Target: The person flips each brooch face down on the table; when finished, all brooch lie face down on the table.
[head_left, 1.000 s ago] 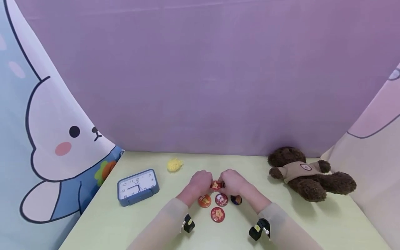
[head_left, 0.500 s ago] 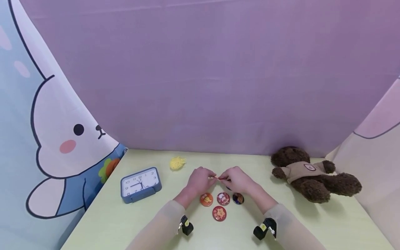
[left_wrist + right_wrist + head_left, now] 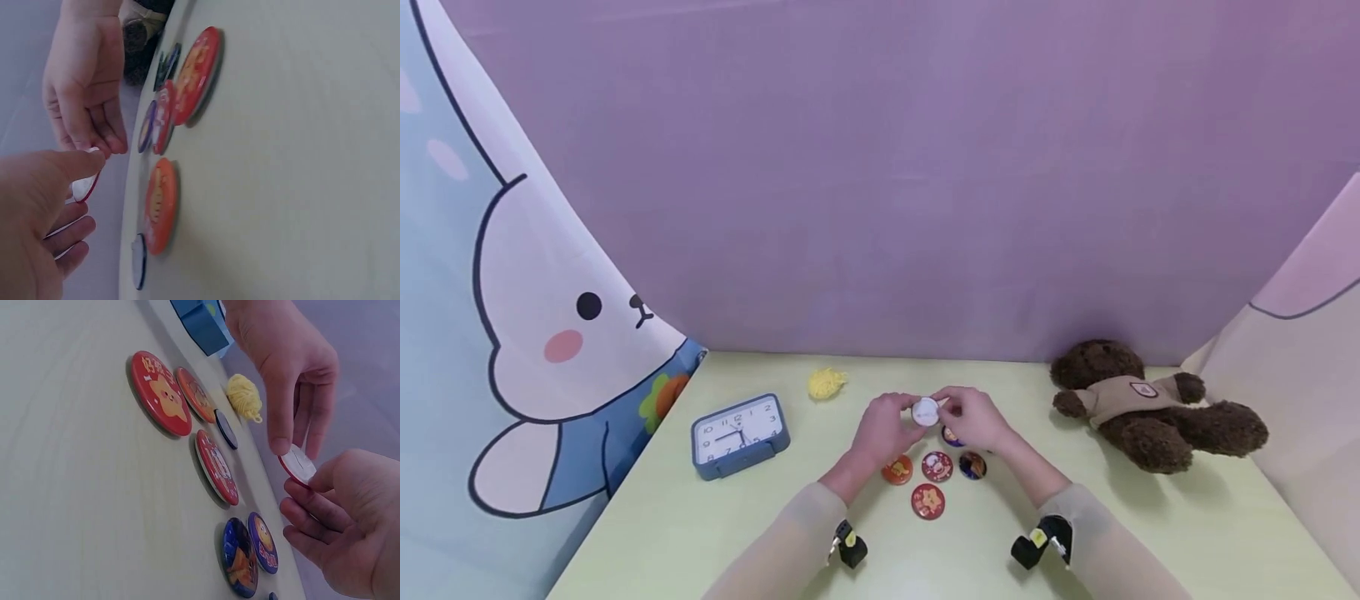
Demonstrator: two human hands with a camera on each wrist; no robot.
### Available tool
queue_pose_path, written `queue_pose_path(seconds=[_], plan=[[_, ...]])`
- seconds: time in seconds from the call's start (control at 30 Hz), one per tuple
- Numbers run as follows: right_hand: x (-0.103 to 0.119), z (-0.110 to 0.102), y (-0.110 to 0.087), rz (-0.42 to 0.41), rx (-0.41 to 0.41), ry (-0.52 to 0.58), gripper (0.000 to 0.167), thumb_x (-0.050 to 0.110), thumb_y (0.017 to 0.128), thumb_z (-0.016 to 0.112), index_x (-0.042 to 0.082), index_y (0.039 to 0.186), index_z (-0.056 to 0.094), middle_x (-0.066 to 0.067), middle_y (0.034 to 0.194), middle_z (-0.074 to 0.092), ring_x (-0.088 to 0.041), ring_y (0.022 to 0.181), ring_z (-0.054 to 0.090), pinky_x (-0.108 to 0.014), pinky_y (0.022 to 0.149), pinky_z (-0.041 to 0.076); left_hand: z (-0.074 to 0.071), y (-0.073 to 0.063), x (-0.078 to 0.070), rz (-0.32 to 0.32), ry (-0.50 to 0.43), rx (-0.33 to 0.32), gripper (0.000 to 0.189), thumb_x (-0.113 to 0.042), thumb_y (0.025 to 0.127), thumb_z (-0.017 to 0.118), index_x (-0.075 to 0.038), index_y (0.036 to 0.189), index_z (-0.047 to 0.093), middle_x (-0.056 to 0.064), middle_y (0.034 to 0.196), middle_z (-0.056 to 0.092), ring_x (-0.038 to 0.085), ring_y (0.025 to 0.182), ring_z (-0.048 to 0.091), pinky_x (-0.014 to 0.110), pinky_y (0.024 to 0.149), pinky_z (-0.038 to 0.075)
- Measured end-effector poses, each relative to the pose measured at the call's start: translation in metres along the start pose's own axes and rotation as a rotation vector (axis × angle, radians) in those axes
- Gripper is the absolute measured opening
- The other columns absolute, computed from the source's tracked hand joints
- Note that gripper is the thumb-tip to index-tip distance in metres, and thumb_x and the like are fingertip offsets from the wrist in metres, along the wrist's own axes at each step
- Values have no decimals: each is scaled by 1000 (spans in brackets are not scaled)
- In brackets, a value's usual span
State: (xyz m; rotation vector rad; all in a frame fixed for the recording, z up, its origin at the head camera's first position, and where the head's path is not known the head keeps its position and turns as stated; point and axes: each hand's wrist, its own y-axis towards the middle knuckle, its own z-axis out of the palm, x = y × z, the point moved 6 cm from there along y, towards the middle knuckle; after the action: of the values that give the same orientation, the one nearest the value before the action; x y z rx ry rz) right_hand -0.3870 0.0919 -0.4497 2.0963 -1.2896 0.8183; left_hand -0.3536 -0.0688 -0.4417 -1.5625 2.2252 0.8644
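Observation:
A round badge [image 3: 925, 412], its white back up and red rim showing, is held between both hands above the table. My left hand [image 3: 883, 427] pinches its left edge with thumb and fingers. On its right edge, my right hand [image 3: 976, 418] pinches with thumb and fingertips. Below lie a red star badge [image 3: 928, 502], an orange badge [image 3: 897, 470], a red badge with a white figure [image 3: 937, 467] and a dark blue badge [image 3: 972, 465]. A purple badge [image 3: 263, 542] is partly covered by my right hand in the head view. A pale-faced disc [image 3: 139, 261] shows in the wrist views.
A blue alarm clock [image 3: 741, 435] stands on the left of the table. A yellow yarn bundle [image 3: 826, 384] lies at the back. At the right lies a brown plush bear [image 3: 1138, 404] in a beige shirt. A purple cloth [image 3: 880, 183] hangs behind.
The held badge has been turned over between the hands: its red star face showed first, then its edge, now its white back. Both hands stay close together; the view shifted slightly.

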Motion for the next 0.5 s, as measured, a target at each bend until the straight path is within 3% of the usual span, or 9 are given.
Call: queue_pose_path(seconds=[0.1, 0.23, 0.33, 0.43, 0.5], plan=[[0, 8, -6, 20, 15, 33, 23, 7, 102, 67, 5, 125, 69, -13, 89, 76, -11, 63, 59, -23, 57, 48, 2, -9, 1, 2, 24, 0, 41, -21, 88, 89, -8, 124, 78, 11, 117, 81, 30, 109, 75, 43, 98, 62], [4, 17, -8, -12, 23, 2, 18, 8, 101, 68, 7, 118, 71, -10, 94, 77, -14, 75, 67, -29, 69, 59, 3, -16, 4, -28, 82, 23, 38, -24, 89, 88, -9, 122, 79, 10, 114, 82, 27, 103, 74, 40, 92, 63], [8, 17, -8, -26, -1, -49, 12, 5, 98, 70, 7, 108, 75, -7, 97, 77, -19, 88, 73, -36, 81, 65, 5, -13, 2, -12, 120, 60, 33, -22, 93, 84, -7, 122, 79, 11, 112, 81, 27, 103, 75, 39, 93, 63], [12, 14, -5, -46, -29, -84, 10, 2, 95, 71, 6, 103, 76, -7, 96, 77, -24, 93, 75, -40, 85, 66, 8, -6, 0, 4, 112, 84, 29, -18, 95, 81, -5, 121, 79, 13, 113, 80, 28, 106, 75, 39, 95, 63], [15, 14, -3, -69, -22, -107, 10, 3, 96, 70, 4, 104, 75, -9, 97, 77, -26, 93, 75, -41, 85, 65, 8, -5, 4, -20, 98, 95, 26, -16, 95, 80, -5, 119, 80, 12, 113, 81, 28, 107, 75, 39, 96, 63]])
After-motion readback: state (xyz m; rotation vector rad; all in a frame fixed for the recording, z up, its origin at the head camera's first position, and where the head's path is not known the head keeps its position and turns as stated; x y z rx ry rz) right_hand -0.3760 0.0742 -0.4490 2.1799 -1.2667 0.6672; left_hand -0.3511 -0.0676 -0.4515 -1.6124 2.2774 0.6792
